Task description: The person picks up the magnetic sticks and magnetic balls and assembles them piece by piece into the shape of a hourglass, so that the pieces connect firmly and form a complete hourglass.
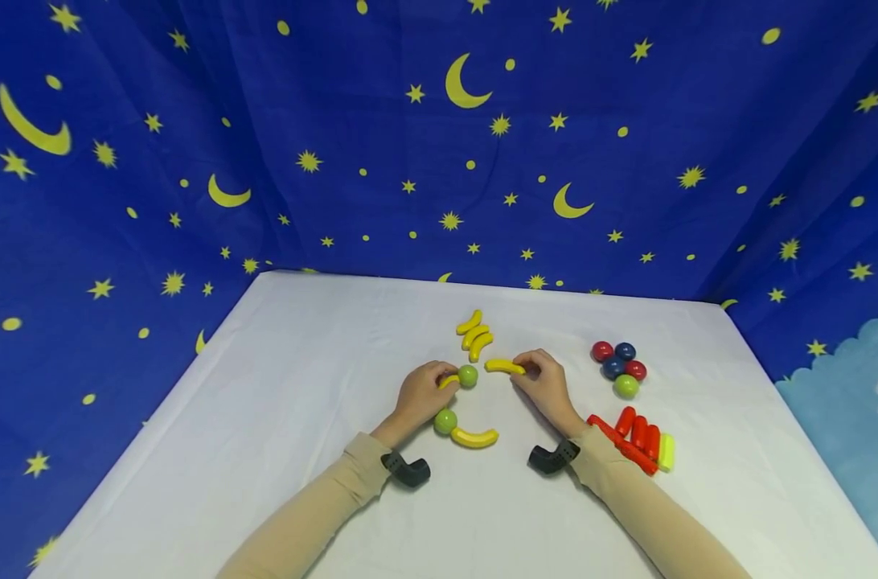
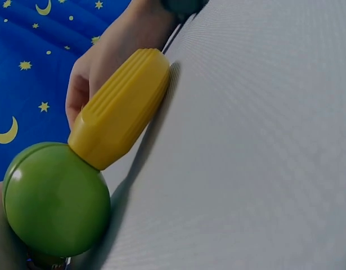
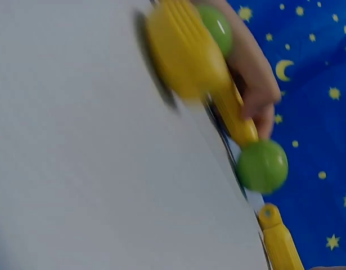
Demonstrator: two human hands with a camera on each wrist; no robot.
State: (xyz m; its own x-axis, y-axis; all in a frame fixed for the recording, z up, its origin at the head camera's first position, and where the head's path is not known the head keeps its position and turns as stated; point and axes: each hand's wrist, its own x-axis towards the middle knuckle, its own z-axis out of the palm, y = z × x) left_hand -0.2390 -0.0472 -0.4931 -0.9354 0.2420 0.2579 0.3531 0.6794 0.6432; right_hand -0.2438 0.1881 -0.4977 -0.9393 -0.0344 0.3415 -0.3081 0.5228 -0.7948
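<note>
The left hand (image 1: 421, 396) grips a banana (image 1: 449, 381), partly hidden from the head view; the right wrist view bares it touching a green ball (image 1: 468, 375). The right hand (image 1: 546, 388) pinches a second banana (image 1: 502, 366) nearby.

Toy bananas (image 1: 500, 366) and two balls (image 1: 468, 375) on the desk (image 1: 301, 370), frame centre
Five more balls (image 1: 614, 368) to the right, sticks (image 1: 639, 433) below them; curtain (image 1: 381, 209) behind, across the top.

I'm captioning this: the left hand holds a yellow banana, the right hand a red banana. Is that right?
Only the red is wrong: the head view shows the right hand holding a yellow banana, just as the left hand does.
</note>
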